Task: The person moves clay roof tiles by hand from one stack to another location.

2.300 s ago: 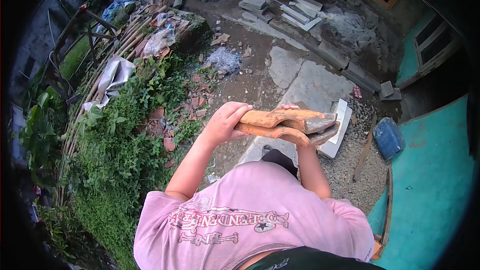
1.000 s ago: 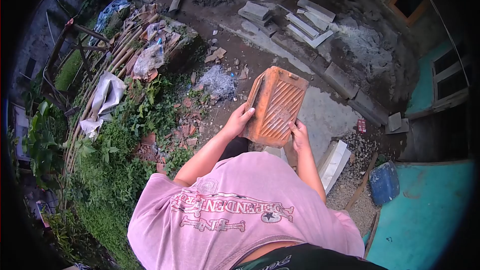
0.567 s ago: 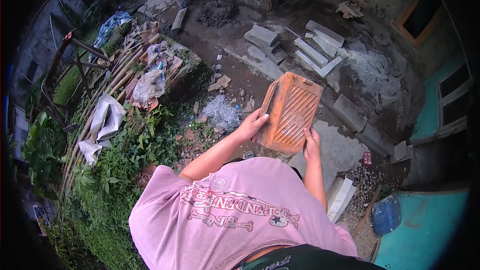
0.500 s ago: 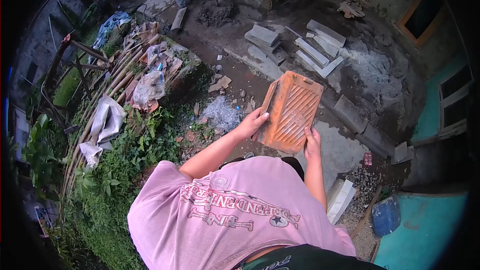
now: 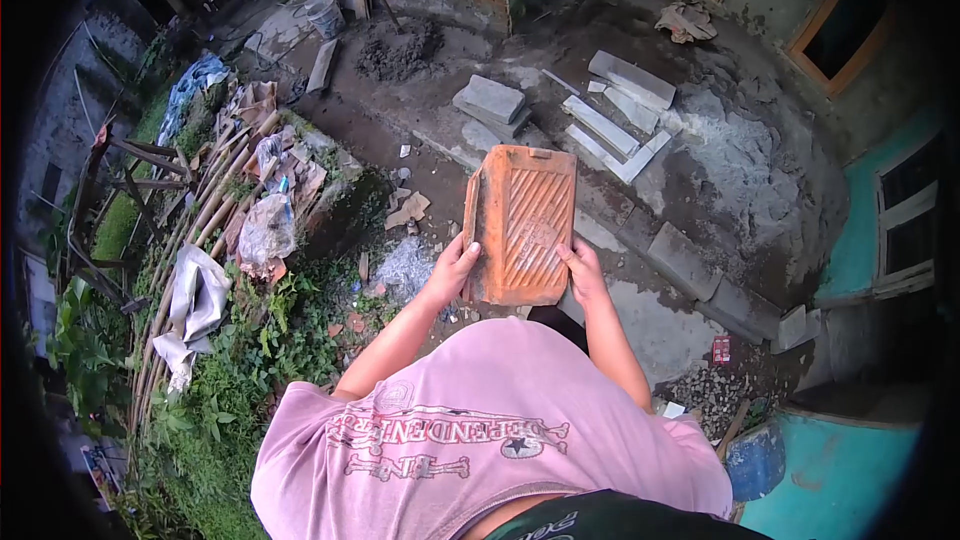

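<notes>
Out in front of my chest I hold orange clay roof tiles (image 5: 525,230), the front one marked with slanting ridges; another tile's edge shows behind it on the left side. My left hand (image 5: 455,268) grips the lower left edge, its thumb on the near face. On the lower right edge my right hand (image 5: 584,273) is closed the same way, thumb in front. The fingers behind the tiles are mostly hidden.
Concrete blocks (image 5: 488,100) and pale slabs (image 5: 610,145) lie on the muddy ground ahead. More blocks (image 5: 685,260) form a low edge on the right. Bamboo poles (image 5: 215,210), plastic and plants fill the left. A blue drum (image 5: 755,462) stands at lower right.
The tiles have moved left in view and turned more upright, with both hands still on them. My view has shifted, so the blocks and slabs ahead also sit further left.
</notes>
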Available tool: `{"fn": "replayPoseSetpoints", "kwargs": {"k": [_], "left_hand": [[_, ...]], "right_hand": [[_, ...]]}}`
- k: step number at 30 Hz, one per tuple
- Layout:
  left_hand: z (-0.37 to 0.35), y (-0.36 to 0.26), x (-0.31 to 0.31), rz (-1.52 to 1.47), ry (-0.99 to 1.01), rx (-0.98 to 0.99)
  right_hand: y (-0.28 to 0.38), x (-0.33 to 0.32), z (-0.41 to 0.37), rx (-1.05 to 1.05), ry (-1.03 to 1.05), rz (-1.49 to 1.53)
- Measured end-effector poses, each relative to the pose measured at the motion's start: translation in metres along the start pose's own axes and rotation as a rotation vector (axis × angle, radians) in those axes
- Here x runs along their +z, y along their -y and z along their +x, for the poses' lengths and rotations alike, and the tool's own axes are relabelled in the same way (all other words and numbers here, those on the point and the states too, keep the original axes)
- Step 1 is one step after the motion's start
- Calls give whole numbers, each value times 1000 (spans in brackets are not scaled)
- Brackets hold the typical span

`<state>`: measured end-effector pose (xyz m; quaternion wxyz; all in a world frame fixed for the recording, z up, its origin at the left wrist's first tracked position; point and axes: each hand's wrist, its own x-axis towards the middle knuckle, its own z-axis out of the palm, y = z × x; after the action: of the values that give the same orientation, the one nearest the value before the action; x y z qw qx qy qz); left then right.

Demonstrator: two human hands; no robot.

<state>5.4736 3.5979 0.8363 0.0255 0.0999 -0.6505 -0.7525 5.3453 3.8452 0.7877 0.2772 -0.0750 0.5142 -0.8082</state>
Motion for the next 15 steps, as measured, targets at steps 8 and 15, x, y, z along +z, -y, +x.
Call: {"fn": "replayPoseSetpoints", "kwargs": {"k": [8,15], "left_hand": [[71,-33,21,-48,-286,-69],[107,-24,23,57,-375,-66]], "right_hand": [[42,-25,120,211,174,-6],[60,-37,189,284,323,-82]]}}
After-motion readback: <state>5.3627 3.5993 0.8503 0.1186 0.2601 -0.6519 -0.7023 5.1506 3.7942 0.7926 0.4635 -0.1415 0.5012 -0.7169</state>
